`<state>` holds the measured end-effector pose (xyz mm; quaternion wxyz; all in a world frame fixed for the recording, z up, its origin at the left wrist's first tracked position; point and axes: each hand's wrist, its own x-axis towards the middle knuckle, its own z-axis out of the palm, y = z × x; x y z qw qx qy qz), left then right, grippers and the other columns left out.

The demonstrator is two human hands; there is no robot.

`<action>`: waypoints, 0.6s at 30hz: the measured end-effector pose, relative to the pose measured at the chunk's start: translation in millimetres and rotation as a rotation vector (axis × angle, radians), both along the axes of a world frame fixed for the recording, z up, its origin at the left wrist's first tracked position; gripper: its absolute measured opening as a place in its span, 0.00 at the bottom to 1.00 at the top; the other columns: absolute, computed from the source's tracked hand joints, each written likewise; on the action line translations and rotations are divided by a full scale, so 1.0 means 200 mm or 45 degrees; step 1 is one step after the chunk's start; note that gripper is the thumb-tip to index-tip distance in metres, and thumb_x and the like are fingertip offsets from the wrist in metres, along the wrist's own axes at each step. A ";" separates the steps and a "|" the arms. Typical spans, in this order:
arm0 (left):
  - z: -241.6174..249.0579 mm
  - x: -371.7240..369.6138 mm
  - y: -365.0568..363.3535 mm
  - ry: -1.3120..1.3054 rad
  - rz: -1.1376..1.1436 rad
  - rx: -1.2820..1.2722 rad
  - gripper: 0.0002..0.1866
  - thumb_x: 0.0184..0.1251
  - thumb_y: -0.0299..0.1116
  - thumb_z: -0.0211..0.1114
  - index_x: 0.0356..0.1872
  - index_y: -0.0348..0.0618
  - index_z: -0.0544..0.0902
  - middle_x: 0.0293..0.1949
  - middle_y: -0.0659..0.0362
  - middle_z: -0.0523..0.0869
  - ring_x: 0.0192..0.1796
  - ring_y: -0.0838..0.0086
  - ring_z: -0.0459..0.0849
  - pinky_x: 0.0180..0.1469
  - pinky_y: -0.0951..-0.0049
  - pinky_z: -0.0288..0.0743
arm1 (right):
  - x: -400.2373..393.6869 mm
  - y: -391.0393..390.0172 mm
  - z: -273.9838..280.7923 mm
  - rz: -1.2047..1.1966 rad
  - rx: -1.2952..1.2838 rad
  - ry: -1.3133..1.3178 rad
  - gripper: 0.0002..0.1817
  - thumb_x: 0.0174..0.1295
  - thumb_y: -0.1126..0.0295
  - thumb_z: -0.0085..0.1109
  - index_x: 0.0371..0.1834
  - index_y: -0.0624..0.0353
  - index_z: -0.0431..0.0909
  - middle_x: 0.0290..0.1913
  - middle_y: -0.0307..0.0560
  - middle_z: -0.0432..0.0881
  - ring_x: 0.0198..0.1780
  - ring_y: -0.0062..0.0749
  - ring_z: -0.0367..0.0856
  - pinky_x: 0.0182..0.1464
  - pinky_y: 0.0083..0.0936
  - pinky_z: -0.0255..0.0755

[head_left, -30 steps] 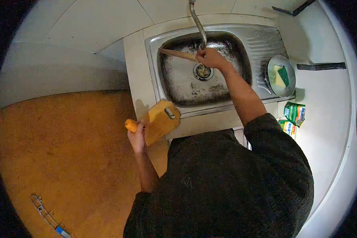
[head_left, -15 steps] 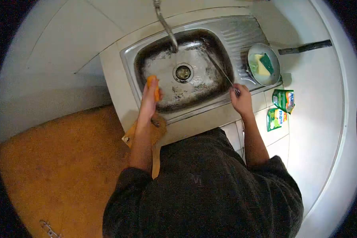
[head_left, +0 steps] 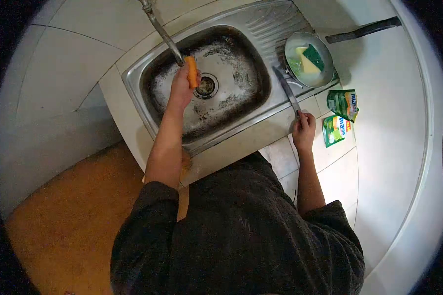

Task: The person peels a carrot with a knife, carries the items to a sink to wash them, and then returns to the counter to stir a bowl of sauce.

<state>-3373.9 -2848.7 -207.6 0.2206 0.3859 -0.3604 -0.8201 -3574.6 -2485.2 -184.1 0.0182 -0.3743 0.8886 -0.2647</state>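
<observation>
My left hand (head_left: pixel 183 84) is closed around an orange carrot (head_left: pixel 192 72), just below the spout of the faucet (head_left: pixel 168 42). Beneath it lies the metal sink basin (head_left: pixel 231 91), with the round drain (head_left: pixel 206 85) close beside the carrot. My right hand (head_left: pixel 304 130) grips the handle end of a knife (head_left: pixel 286 88) at the front right of the counter. The blade points away from me, its tip by the drainboard next to a bowl-like pan (head_left: pixel 325 81).
Inside the pan are a yellow and green sponge (head_left: pixel 310 61) and something light green. Two green packets (head_left: pixel 342 104) lie right of my right hand. A dark strip-like handle (head_left: pixel 364 30) shows against the wall. Part of a wooden board (head_left: pixel 186 160) appears beneath my left forearm.
My left hand has brought the carrot from the basin's left side up to the faucet. My right hand has swung the knife out of the basin to its right rim. The view has shifted.
</observation>
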 end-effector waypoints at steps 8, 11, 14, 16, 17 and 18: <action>0.04 0.01 0.01 0.212 0.104 0.191 0.17 0.74 0.41 0.51 0.52 0.39 0.69 0.42 0.51 0.80 0.41 0.62 0.82 0.41 0.64 0.78 | -0.03 -0.05 0.02 -0.024 0.038 0.028 0.17 0.54 0.74 0.60 0.49 0.58 0.79 0.46 0.58 0.74 0.47 0.49 0.73 0.50 0.39 0.70; 0.05 0.04 0.00 0.194 0.103 0.137 0.17 0.71 0.39 0.55 0.53 0.38 0.68 0.44 0.48 0.80 0.44 0.57 0.84 0.40 0.63 0.80 | 0.05 -0.22 0.10 -0.082 0.139 0.333 0.18 0.54 0.71 0.61 0.49 0.57 0.78 0.47 0.57 0.74 0.47 0.49 0.74 0.49 0.41 0.69; 0.00 0.08 -0.02 0.216 0.092 0.137 0.18 0.70 0.35 0.58 0.54 0.38 0.67 0.47 0.48 0.79 0.43 0.55 0.84 0.40 0.63 0.82 | 0.16 -0.57 0.15 0.169 -0.197 0.185 0.19 0.55 0.68 0.62 0.51 0.57 0.78 0.44 0.54 0.77 0.47 0.47 0.75 0.49 0.41 0.69; 0.01 0.07 0.00 0.163 0.165 0.075 0.18 0.68 0.35 0.60 0.54 0.37 0.70 0.47 0.49 0.80 0.43 0.59 0.84 0.40 0.65 0.81 | 0.28 -0.85 0.18 0.274 -0.302 -0.396 0.20 0.58 0.64 0.61 0.53 0.59 0.76 0.45 0.55 0.79 0.49 0.43 0.77 0.52 0.37 0.69; 0.02 0.06 0.01 0.107 0.228 0.015 0.19 0.67 0.35 0.62 0.54 0.37 0.72 0.46 0.51 0.81 0.43 0.63 0.85 0.40 0.67 0.81 | 0.34 -0.98 0.18 0.255 -0.311 -0.825 0.22 0.61 0.61 0.60 0.54 0.61 0.75 0.45 0.56 0.79 0.49 0.41 0.77 0.54 0.34 0.70; 0.02 0.06 0.02 0.111 0.232 0.011 0.19 0.67 0.35 0.62 0.54 0.37 0.72 0.46 0.51 0.81 0.43 0.63 0.85 0.40 0.67 0.81 | 0.39 -1.12 0.13 0.324 -0.273 -0.917 0.23 0.63 0.59 0.56 0.56 0.63 0.74 0.46 0.56 0.79 0.48 0.39 0.78 0.54 0.31 0.70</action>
